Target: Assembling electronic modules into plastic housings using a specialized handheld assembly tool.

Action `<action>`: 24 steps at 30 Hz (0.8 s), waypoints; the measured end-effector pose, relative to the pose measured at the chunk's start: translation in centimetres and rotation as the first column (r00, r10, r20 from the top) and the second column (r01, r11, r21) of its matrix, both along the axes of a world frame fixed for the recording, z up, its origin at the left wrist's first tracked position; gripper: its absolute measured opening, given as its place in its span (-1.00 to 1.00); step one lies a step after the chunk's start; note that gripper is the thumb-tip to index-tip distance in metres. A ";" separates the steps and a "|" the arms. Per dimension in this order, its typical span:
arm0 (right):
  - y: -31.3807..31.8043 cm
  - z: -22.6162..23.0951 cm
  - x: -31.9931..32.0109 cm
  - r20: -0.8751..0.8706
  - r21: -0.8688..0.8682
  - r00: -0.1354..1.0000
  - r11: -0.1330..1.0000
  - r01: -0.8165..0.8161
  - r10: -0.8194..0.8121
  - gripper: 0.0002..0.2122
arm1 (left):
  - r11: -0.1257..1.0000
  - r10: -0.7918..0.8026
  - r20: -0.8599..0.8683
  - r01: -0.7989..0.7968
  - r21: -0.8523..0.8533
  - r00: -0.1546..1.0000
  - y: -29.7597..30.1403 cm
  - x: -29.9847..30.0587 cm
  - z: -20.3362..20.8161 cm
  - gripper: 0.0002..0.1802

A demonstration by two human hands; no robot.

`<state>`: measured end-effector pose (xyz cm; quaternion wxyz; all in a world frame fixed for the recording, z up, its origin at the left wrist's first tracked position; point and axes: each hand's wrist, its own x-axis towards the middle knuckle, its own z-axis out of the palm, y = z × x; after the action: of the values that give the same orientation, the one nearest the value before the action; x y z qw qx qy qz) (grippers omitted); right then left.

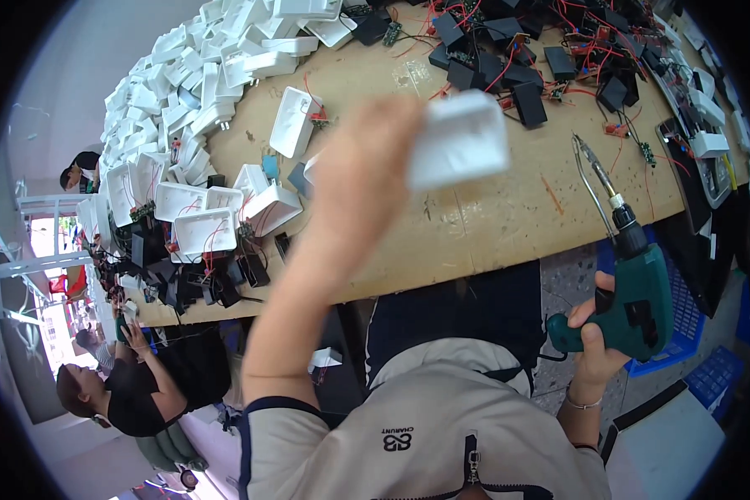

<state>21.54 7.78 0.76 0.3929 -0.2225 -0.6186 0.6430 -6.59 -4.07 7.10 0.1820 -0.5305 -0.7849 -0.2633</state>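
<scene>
My left hand (367, 154), smeared by motion, is raised over the table and closed on a white plastic case (467, 142), whose hollow inside shows. Low at the right, my right hand (598, 337) grips a green soldering gun (642, 304) by its handle. The gun's metal tip and a thin bent tube beside it point up over the table's edge. Left of my left hand lies another white case (290, 125) with a small red board (317, 117) and a red wire at its side. Part of a white piece behind my left hand is hidden.
White cases (200, 75) are heaped at the far left. Black boxes (529, 104) with red wires and small boards crowd the far right. Nearer left, cases with boards (204, 229) lie by black parts. A blue crate (683, 312) stands below right; a co-worker (142, 396) is at left.
</scene>
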 end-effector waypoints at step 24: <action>-0.6 0.1 1.1 -0.017 0.083 1.000 0.997 0.001 0.001 -0.45 | 0.808 -0.435 -0.173 0.299 -0.507 0.884 4.2 -7.2 -1.8 -0.70</action>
<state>22.62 7.21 0.88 0.4070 -0.2006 -0.6413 0.6187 -13.81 0.10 5.28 0.1035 -0.7330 -0.6720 -0.0191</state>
